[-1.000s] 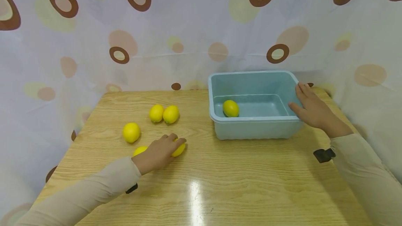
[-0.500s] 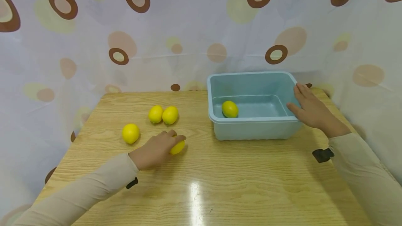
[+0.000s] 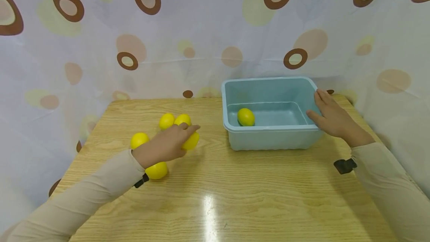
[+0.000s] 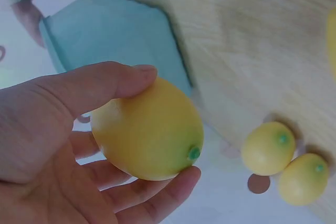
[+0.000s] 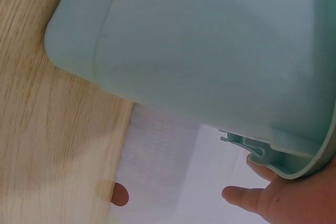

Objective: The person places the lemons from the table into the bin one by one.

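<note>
My left hand (image 3: 164,143) grips a yellow lemon (image 4: 149,132), thumb on one side and fingers on the other, just above the table. Its green stem end shows in the left wrist view. Around that hand lie more lemons: a touching pair, one lemon (image 3: 166,121) beside another (image 3: 182,119), a lemon (image 3: 139,139) further left, and a lemon (image 3: 157,171) partly hidden under the wrist. My right hand (image 3: 334,118) rests on the right rim of a light blue plastic basin (image 3: 275,137), its fingers fairly straight. Inside the basin, at its left, sits one lemon (image 3: 246,117).
The wooden table (image 3: 255,193) carries everything, with a shiny light reflection near its front. A patterned curtain (image 3: 208,29) hangs behind the table and along its sides. The basin stands at the back right, near the curtain.
My left hand has lifted the lemon off the table and moved it slightly away from me, uncovering the lemon beneath the wrist. My right hand stays on the basin rim.
</note>
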Motion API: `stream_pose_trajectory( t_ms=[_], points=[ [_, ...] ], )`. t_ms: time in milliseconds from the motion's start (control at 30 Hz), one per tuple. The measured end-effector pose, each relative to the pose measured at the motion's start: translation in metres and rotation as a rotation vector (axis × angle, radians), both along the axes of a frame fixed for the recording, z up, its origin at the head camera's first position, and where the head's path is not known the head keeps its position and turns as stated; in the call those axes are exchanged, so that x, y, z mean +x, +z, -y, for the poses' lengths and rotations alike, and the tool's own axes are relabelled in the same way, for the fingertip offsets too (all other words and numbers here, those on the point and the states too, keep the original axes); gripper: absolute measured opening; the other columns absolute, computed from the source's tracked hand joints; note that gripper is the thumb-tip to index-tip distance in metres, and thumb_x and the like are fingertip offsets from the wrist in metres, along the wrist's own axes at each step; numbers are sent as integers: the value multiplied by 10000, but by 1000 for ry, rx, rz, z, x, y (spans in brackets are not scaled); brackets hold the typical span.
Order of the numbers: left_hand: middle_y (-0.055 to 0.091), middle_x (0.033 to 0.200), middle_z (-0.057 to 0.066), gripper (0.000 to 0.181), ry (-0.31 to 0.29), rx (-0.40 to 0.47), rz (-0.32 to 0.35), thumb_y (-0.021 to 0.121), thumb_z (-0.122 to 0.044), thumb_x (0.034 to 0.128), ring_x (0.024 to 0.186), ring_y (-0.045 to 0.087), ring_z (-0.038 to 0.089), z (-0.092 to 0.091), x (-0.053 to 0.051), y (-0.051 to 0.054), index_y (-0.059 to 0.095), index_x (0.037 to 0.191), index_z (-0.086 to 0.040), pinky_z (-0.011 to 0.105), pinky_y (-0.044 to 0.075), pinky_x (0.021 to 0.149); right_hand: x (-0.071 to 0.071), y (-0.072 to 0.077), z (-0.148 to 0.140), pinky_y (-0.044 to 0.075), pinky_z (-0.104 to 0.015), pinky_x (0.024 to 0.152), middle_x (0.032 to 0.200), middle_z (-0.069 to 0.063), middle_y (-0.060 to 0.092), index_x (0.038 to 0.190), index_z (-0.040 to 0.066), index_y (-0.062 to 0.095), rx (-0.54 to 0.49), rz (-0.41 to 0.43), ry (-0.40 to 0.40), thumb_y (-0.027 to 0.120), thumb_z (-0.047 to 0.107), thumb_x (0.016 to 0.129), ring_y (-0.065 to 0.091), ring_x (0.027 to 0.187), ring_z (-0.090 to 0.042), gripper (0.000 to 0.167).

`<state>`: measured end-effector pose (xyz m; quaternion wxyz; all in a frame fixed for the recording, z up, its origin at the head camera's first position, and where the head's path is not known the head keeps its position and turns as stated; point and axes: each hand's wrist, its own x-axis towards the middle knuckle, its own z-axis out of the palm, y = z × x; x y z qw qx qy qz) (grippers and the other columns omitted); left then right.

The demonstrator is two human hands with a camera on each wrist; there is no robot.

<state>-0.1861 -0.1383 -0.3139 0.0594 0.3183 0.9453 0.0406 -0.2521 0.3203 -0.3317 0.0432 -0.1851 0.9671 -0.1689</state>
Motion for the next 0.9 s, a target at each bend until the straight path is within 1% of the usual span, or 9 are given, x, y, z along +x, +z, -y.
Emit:
stream_pose_trajectory(
  t_ms=[100, 167, 233, 367, 500, 667, 900],
  points=[
    [588, 1129, 164, 648, -10, 0, -41, 780, -89, 782, 848, 604, 271, -3, -3, 9, 439, 1326, 1, 337, 527, 734, -1, 1, 0, -4, -575, 1138, 1521, -325, -161, 1435, -164, -60, 10, -4, -5, 325, 352, 1041, -153, 1415, -438, 754],
    [594, 1096, 140, 601, -15, 6, -61, 790, -101, 773, 857, 601, 274, -6, -5, 15, 461, 1270, -16, 372, 519, 766, -1, 2, -1, 2, -577, 1137, 1516, -340, -150, 1432, -172, -53, 18, -13, -5, 313, 346, 1044, -147, 1413, -446, 744],
    [595, 1087, 126, 577, -20, 20, -67, 800, -96, 760, 874, 601, 283, -9, -6, 21, 479, 1236, -30, 395, 516, 781, -1, 2, -1, 2, -579, 1135, 1512, -347, -147, 1429, -177, -51, 18, -16, -4, 305, 342, 1046, -150, 1410, -451, 737],
    [590, 1116, 111, 595, -10, 31, -58, 809, -102, 752, 916, 603, 286, -16, -10, 34, 488, 1251, -60, 413, 529, 783, 0, 4, -2, -10, -573, 1138, 1520, -324, -160, 1436, -164, -55, 12, -2, -19, 319, 354, 1042, -167, 1411, -437, 751],
    [575, 1151, 115, 610, -2, 58, -55, 802, -109, 764, 963, 589, 280, -24, -15, 47, 484, 1283, -74, 421, 530, 804, 1, 3, -2, -17, -573, 1138, 1525, -311, -164, 1441, -155, -57, 10, 4, -25, 326, 366, 1038, -174, 1410, -433, 762],
    [572, 1169, 137, 607, -30, 110, -82, 785, -115, 781, 972, 573, 288, -35, -22, 65, 475, 1300, -66, 433, 511, 847, 1, 0, -2, -12, -581, 1135, 1526, -313, -153, 1444, -155, -48, 6, 0, -29, 332, 368, 1036, -164, 1409, -443, 764],
    [567, 1218, 124, 597, -61, 161, -78, 762, -107, 800, 1003, 569, 285, -51, -34, 80, 468, 1318, -76, 428, 501, 863, 0, -1, 1, 6, -586, 1134, 1504, -369, -121, 1429, -191, -26, 23, -41, -10, 303, 368, 1042, -141, 1399, -480, 755]
  ],
)
